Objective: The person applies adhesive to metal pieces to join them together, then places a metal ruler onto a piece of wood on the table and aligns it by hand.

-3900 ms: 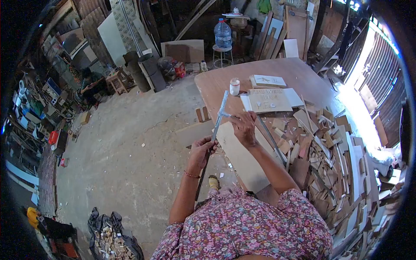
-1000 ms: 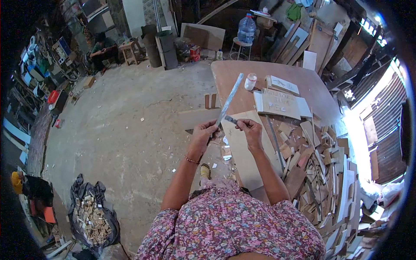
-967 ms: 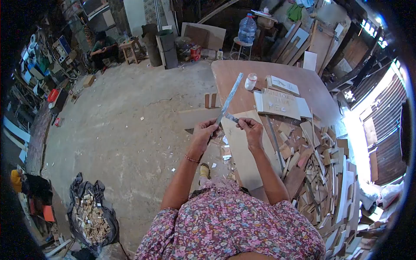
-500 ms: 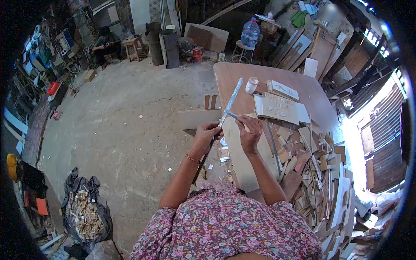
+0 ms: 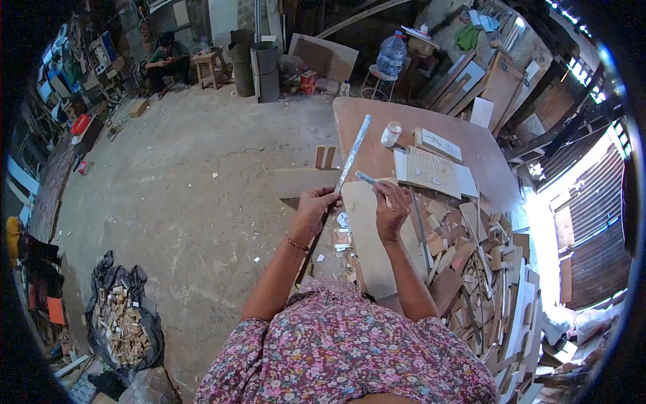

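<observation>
Fingers of the left hand (image 5: 316, 206) pinch a long, narrow strip (image 5: 354, 152), its upper length streaked with a whitish, uneven coating, its dark lower end slanting down past the wrist. The right hand (image 5: 391, 209) has its fingers closed around a short, flat, grey-smeared spreader (image 5: 366, 178), the tip just beside the strip and apart from it; I can't tell from here what either piece is made of.

The strip stands tilted in front of the worker, its upper end against the view of a brown, smooth-topped table (image 5: 360, 113). A reddish beaded bracelet (image 5: 296, 244) rings the left wrist, above a shirt (image 5: 343, 337) thick with small printed flowers.

Beneath the right forearm lies a pale, flat board (image 5: 374, 232), with a thin, dark bar (image 5: 422, 225) alongside. On the table stands a squat jar (image 5: 391, 135) with white contents, near a light panel (image 5: 431, 170) bearing raised letters, only partly legible.

At the worker's right, splintery offcuts (image 5: 474, 269) heap up in blocks, slats and slivers before a ribbed metal wall (image 5: 595, 225). Across the rough, chip-strewn concrete floor (image 5: 182, 182), a crumpled dark sack (image 5: 152, 316) gapes around small wood scraps (image 5: 121, 330). Farther back, a clear blue water bottle (image 5: 391, 54) rests on a round stool (image 5: 379, 75), and another person (image 5: 167, 60) sits beside a wooden stool (image 5: 208, 64).
</observation>
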`<state>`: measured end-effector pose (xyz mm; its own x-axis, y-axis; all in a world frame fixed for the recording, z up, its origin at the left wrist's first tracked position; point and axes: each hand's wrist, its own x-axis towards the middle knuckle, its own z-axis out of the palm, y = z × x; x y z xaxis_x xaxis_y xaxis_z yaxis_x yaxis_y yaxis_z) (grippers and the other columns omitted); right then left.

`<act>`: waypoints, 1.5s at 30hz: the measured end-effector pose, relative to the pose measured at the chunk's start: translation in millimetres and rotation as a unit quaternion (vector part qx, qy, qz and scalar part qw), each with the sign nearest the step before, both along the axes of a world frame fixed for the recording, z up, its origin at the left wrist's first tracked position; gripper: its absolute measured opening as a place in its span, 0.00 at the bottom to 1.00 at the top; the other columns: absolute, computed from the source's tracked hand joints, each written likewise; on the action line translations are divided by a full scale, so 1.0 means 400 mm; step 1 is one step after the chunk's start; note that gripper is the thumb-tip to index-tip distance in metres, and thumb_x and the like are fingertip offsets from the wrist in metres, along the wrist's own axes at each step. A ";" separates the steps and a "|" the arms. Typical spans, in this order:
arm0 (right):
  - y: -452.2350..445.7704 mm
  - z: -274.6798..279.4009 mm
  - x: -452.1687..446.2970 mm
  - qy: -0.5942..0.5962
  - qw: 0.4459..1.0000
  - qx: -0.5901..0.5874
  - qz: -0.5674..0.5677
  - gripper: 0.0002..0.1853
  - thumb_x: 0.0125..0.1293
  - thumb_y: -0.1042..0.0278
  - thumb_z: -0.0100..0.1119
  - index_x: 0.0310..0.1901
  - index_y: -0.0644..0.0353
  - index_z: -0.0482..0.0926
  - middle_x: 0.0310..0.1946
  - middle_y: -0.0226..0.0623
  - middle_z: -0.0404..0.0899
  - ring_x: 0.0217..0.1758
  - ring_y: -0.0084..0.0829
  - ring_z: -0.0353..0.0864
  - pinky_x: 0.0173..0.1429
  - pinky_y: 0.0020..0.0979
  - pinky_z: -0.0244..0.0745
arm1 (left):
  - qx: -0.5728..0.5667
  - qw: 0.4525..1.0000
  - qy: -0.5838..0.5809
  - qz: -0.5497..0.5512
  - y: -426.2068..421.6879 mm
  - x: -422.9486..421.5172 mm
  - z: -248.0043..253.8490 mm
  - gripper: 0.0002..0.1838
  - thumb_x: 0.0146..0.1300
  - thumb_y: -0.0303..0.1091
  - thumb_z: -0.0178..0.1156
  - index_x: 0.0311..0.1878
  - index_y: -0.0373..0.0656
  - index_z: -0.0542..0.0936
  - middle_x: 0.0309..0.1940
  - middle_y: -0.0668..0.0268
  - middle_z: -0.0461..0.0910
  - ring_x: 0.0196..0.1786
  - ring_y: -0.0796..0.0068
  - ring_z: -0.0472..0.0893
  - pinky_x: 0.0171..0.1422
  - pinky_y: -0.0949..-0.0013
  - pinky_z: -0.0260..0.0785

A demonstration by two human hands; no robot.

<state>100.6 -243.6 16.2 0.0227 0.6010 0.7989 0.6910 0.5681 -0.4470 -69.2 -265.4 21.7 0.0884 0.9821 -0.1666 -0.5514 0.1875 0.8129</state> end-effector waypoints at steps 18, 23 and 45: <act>0.049 -0.012 -0.035 0.266 0.938 -0.211 0.074 0.09 0.51 0.70 0.59 0.32 0.66 0.78 0.21 0.35 0.78 0.24 0.19 0.74 0.32 0.22 0.69 | 0.003 0.999 0.043 0.003 0.013 0.005 -0.025 0.09 0.52 0.21 0.52 0.37 0.26 0.73 0.24 0.64 0.75 0.22 0.80 0.73 0.27 0.81 0.67; 0.031 -0.026 -0.038 0.197 0.954 -0.206 0.090 0.09 0.50 0.69 0.61 0.31 0.65 0.78 0.22 0.40 0.77 0.24 0.26 0.75 0.32 0.26 0.69 | 0.026 0.998 0.050 0.021 0.017 0.001 -0.039 0.09 0.53 0.22 0.52 0.36 0.26 0.74 0.24 0.65 0.75 0.22 0.80 0.72 0.26 0.81 0.64; 0.115 -0.094 -0.023 0.297 0.927 -0.230 0.021 0.07 0.55 0.74 0.53 0.35 0.65 0.76 0.24 0.33 0.77 0.27 0.20 0.75 0.34 0.22 0.69 | -0.068 0.997 -0.003 -0.021 0.156 0.031 -0.115 0.08 0.53 0.23 0.53 0.36 0.29 0.73 0.25 0.65 0.74 0.23 0.81 0.73 0.25 0.82 0.65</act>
